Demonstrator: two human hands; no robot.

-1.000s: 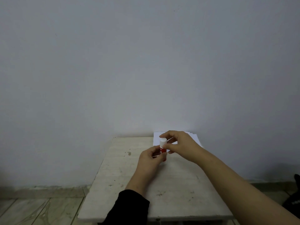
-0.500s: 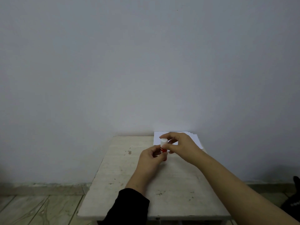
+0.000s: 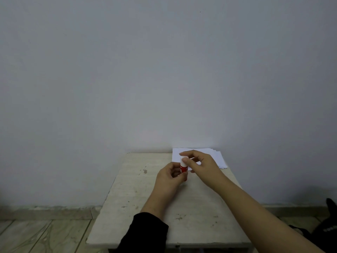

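Note:
A small glue stick with a red body and a white cap is held upright above the far part of a pale, stained table. My left hand grips the red body from the left. My right hand pinches the white cap between thumb and forefinger. Behind the hands lies a stack of white paper sheets at the table's far right corner, against the wall.
A plain grey wall rises right behind the table. A tiled floor shows at lower left. A dark object sits on the floor at the lower right edge of the view.
Both hands and the glue stick stay in nearly the same place; the view has shifted slightly.

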